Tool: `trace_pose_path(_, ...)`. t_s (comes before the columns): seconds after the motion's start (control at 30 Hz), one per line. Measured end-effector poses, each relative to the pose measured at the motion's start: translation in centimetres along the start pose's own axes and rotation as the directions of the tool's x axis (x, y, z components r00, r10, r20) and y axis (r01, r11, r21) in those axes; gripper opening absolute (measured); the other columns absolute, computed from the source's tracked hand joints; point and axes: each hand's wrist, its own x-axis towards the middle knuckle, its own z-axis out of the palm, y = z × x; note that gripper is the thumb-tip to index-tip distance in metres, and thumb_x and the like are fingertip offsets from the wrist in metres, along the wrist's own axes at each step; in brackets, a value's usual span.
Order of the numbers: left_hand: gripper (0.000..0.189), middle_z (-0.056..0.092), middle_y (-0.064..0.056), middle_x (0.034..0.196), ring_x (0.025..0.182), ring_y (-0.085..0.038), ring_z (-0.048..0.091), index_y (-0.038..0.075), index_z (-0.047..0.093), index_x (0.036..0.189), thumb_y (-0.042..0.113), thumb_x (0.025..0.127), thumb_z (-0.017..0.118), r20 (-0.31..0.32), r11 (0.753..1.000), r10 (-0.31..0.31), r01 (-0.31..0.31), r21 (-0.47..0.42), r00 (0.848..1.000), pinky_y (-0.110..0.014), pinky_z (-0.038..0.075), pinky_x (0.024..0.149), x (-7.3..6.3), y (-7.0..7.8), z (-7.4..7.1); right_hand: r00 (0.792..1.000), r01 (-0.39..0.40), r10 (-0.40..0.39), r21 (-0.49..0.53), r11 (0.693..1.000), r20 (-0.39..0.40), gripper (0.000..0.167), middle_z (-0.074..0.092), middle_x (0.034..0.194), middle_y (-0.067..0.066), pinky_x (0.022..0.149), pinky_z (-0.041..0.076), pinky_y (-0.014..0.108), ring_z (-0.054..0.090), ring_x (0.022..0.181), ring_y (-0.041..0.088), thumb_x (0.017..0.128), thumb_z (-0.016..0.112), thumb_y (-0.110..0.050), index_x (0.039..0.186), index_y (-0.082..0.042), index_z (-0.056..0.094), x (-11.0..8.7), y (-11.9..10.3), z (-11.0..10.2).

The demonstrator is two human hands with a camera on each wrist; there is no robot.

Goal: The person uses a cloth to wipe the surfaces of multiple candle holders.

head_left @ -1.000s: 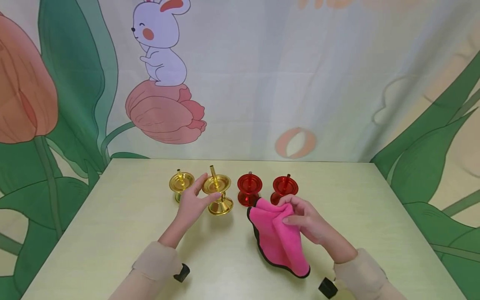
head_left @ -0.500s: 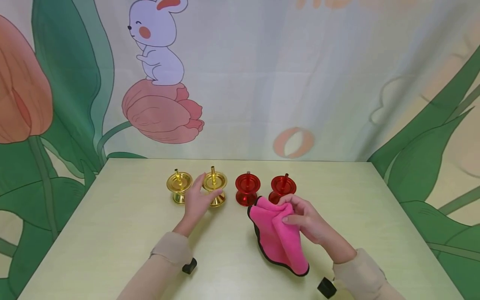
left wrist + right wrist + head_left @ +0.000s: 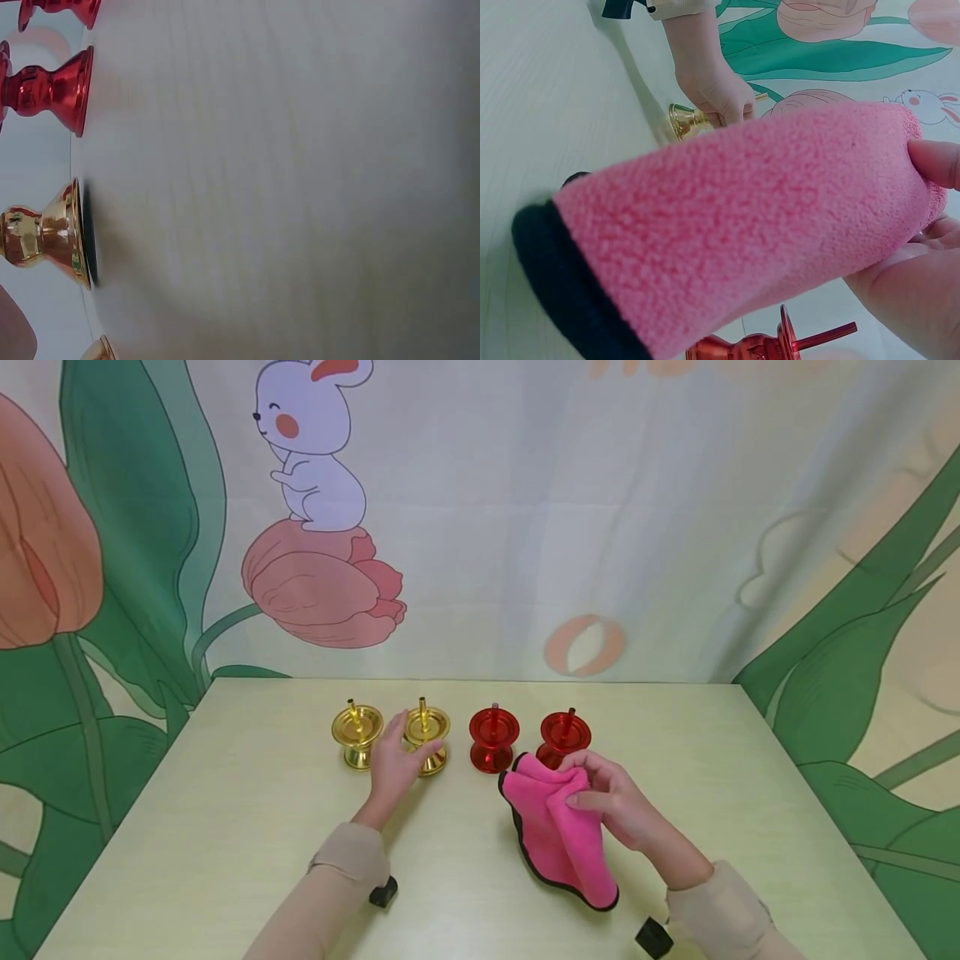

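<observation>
Pale table [image 3: 457, 860], upright gold holder [image 3: 356, 732], two upright red holders [image 3: 493, 742], second gold holder [image 3: 429, 727] between them, table contact unclear

The inner gold stand [image 3: 438, 727], held by the left hand [image 3: 393, 763], shows nearer the bench's [image 3: 660, 735] back edge than 1 s ago, its foot now about level with the outer gold stand's [image 3: 348, 732]. The left sleeve [image 3: 318, 902] and black wrist block [image 3: 383, 892] have shifted toward the back and right edges.

Pale beige sleeves [image 3: 300, 914] end in wide plain cuffs [image 3: 349, 857]; a small black block [image 3: 654, 937] juts beside each.
</observation>
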Motion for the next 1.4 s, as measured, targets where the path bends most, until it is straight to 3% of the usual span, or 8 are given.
trace_pose_path(0.33, 0.081, 0.035, -0.017, 0.139, 0.129, -0.031, 0.031, 0.006, 0.035, 0.135, 0.041, 0.070, 0.071, 0.004, 0.998, 0.047, -0.047, 0.035, 0.999, -0.045, 0.026, 0.105, -0.3, -0.3, 0.3, 1.000, 0.002, -0.002, -0.010, 1.000, -0.015, 0.028, 0.053, 0.093, -0.003, 0.068, 0.050, 0.021, 0.053, 0.084, 0.007, 0.079, 0.049, 0.005, 0.101, -0.012, 0.047, -0.2, 0.3, -0.1)
trace_pose_path(0.53, 0.085, 0.018, -0.009, 0.147, 0.134, -0.030, 0.019, 0.010, 0.023, 0.140, 0.038, 0.074, 0.068, 0.042, 0.998, 0.043, -0.045, 0.032, 0.998, -0.056, 0.018, 0.104, -0.6, 0.4, -0.2, 1.000, 0.012, -0.012, -0.029, 0.999, -0.019, 0.027, 0.053, 0.093, -0.003, 0.067, 0.050, 0.021, 0.053, 0.083, 0.007, 0.080, 0.049, 0.005, 0.102, -0.010, 0.047, -0.4, 0.3, -0.2)
trace_pose_path(0.7, 0.085, 0.010, -0.001, 0.150, 0.135, -0.028, 0.016, 0.014, 0.020, 0.141, 0.038, 0.074, 0.067, -0.019, 0.993, 0.115, -0.115, 0.041, 0.993, -0.057, 0.018, 0.103, -1.2, 2.0, -0.5, 0.999, 0.023, -0.024, -0.046, 0.999, -0.023, 0.027, 0.053, 0.093, -0.003, 0.067, 0.049, 0.020, 0.052, 0.083, 0.006, 0.081, 0.049, 0.004, 0.102, -0.011, 0.047, -0.6, 0.2, -0.4)
trace_pose_path(0.8, 0.082, 0.013, -0.004, 0.149, 0.134, -0.029, 0.019, 0.010, 0.024, 0.139, 0.033, 0.074, 0.068, -0.077, 0.968, 0.250, -0.247, 0.045, 0.965, -0.056, 0.020, 0.103, -1.6, 3.4, -0.4, 0.999, 0.023, -0.025, -0.046, 0.999, -0.027, 0.027, 0.053, 0.093, -0.004, 0.067, 0.049, 0.020, 0.053, 0.083, 0.006, 0.081, 0.049, 0.004, 0.102, -0.012, 0.048, -0.6, 0.1, -0.6)
trace_pose_path(0.93, 0.078, 0.014, -0.010, 0.148, 0.133, -0.032, 0.019, 0.005, 0.029, 0.135, 0.027, 0.072, 0.069, -0.114, 0.902, 0.430, -0.423, 0.083, 0.895, -0.057, 0.020, 0.102, -2.0, 5.1, 0.3, 0.999, 0.019, -0.021, -0.051, 0.999, -0.035, 0.028, 0.053, 0.093, -0.003, 0.068, 0.050, 0.021, 0.053, 0.083, 0.007, 0.081, 0.050, 0.004, 0.103, -0.012, 0.048, -0.6, 0.1, -0.7)
trace_pose_path(1.03, 0.079, 0.009, -0.011, 0.149, 0.135, -0.031, 0.013, 0.005, 0.028, 0.136, 0.027, 0.072, 0.070, -0.090, 0.871, 0.489, -0.481, 0.101, 0.868, -0.057, 0.019, 0.103, -2.1, 6.1, 1.0, 0.999, 0.018, -0.021, -0.057, 0.998, -0.042, 0.028, 0.053, 0.093, -0.003, 0.068, 0.050, 0.021, 0.053, 0.083, 0.007, 0.080, 0.050, 0.005, 0.103, -0.013, 0.048, -0.6, 0.1, -0.8)
trace_pose_path(1.2, 0.085, 0.000, -0.007, 0.150, 0.137, -0.028, 0.007, 0.005, 0.022, 0.138, 0.030, 0.073, 0.070, 0.039, 0.890, 0.448, -0.449, 0.079, 0.893, -0.051, 0.026, 0.103, -2.1, 7.7, 2.3, 0.999, 0.016, -0.019, -0.059, 0.998, -0.050, 0.028, 0.052, 0.094, -0.003, 0.069, 0.050, 0.021, 0.053, 0.084, 0.007, 0.080, 0.049, 0.005, 0.103, -0.012, 0.048, -0.7, 0.1, -1.0)
trace_pose_path(1.4, 0.096, 0.000, -0.007, 0.150, 0.136, -0.028, 0.011, 0.007, 0.011, 0.142, 0.039, 0.073, 0.069, 0.205, 0.952, 0.283, -0.300, 0.058, 0.937, -0.048, 0.038, 0.095, -1.4, 8.0, 3.9, 0.998, 0.001, -0.007, -0.083, 0.997, -0.070, 0.028, 0.052, 0.097, -0.003, 0.070, 0.050, 0.021, 0.053, 0.085, 0.007, 0.080, 0.050, 0.005, 0.103, -0.012, 0.048, -0.8, -0.1, -1.1)
